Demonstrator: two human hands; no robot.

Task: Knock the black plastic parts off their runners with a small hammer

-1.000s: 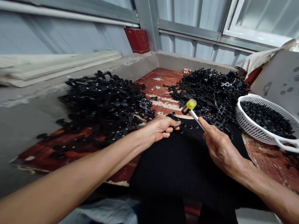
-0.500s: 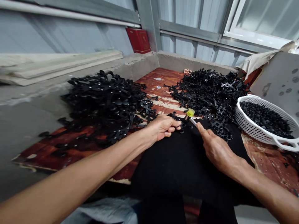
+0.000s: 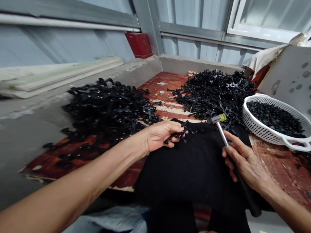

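Note:
Between the fingers and thumb of my left hand is a small black jointed part with round ends, held just above a black cloth. My right hand grips a mallet by its metal shank and black handle; its head has a yellow face on one side and a dark one on the other. The mallet head is raised to the right of the black part, apart from it. A few small black pieces lie on the cloth between my hands.
A heap of black jointed parts is at the left, another heap at the back. A white basket of small black pieces stands at the right. A red box sits on the concrete ledge.
My right hand has lifted the mallet and drawn it to the right, away from my left hand. My left hand has raised the black part and turned it up from the cloth.

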